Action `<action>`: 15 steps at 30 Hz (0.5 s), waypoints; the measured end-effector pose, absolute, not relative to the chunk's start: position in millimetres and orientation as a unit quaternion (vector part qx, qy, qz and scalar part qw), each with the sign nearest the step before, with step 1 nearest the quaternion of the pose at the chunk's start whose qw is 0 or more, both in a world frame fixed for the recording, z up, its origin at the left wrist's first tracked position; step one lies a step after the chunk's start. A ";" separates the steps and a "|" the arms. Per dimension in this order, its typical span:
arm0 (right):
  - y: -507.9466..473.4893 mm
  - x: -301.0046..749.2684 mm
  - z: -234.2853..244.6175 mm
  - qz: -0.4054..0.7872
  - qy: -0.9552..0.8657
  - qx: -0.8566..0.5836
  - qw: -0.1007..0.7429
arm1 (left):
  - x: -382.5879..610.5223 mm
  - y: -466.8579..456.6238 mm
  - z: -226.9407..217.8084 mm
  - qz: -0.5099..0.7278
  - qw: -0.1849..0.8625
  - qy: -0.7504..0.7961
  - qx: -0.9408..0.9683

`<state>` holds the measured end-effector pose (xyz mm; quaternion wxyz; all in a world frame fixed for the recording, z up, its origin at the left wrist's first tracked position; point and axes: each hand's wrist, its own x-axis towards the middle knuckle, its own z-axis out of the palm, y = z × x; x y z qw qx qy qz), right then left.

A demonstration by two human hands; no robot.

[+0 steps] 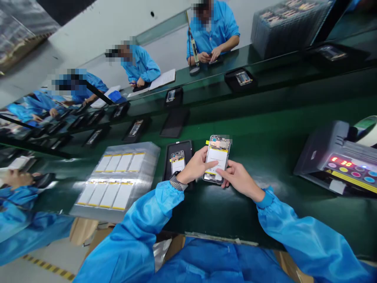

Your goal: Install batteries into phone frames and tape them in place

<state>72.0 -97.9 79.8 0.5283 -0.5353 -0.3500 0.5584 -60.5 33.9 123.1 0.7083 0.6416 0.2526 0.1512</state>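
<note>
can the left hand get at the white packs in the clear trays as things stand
Probably yes, if the left hand lets go of the opened phone: the white packs lie close by, with just a low black tray between.

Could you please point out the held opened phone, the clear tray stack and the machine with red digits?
Opened phone (220, 155): head view, on its white battery.
Clear tray stack (151, 158): head view, bare right side.
Machine (341, 161): head view, red display.
</note>
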 end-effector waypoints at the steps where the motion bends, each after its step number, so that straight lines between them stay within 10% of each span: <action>1: -98.3 73.0 77.4 0.557 -0.341 -0.537 0.534 | -58.8 39.3 125.3 0.134 0.707 0.250 0.648; 15: -93.8 97.2 43.2 0.389 -0.389 -0.657 0.515 | -78.3 301.8 169.3 0.106 0.341 0.598 0.718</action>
